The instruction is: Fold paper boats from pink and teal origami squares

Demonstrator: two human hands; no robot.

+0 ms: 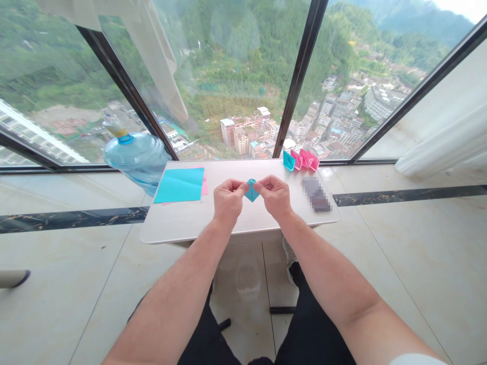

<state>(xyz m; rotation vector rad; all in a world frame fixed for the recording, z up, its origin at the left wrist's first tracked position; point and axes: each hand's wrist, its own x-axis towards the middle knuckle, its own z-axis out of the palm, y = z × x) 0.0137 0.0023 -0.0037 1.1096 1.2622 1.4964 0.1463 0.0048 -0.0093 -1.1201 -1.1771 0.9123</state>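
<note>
A small blue folded paper, diamond-shaped with a crease down its middle, is held up above the table between both hands. My left hand pinches its left corner between thumb and fingers. On the other side my right hand grips the right corner the same way. Flat sheets of blue paper lie at the table's left, with pink paper showing from underneath. Along the back right edge stand a blue folded paper boat and several pink paper boats in a row.
The small white table stands against the window. A blurred-out dark object lies at its right side. Behind the left corner is a large blue water jug. My legs are below the near edge.
</note>
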